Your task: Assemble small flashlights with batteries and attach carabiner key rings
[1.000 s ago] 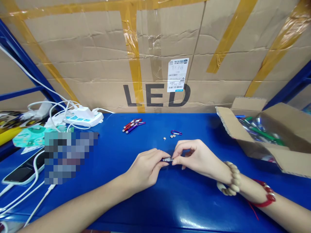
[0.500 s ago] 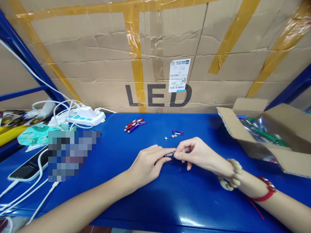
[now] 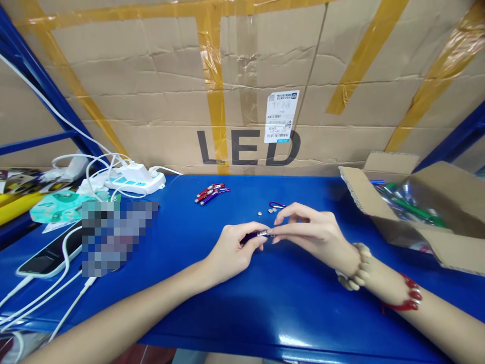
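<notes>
Behind the blue table (image 3: 288, 303) stands a taped carton (image 3: 151, 101) printed "LED". Left hand (image 3: 231, 250) and right hand (image 3: 316, 235) pinch opposite ends of a small flashlight (image 3: 256, 234) at mid-table, just nearer than the button cells (image 3: 259, 213); bare surface lies nearer.

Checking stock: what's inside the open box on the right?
The box holds a clear bag of small green, blue and silver items. The flaps and bag glare hide how many, and whatever lies beneath.

Torch (image 3: 260, 234) mostly hidden; pixelated patch (image 3: 119, 237) masks something
</notes>
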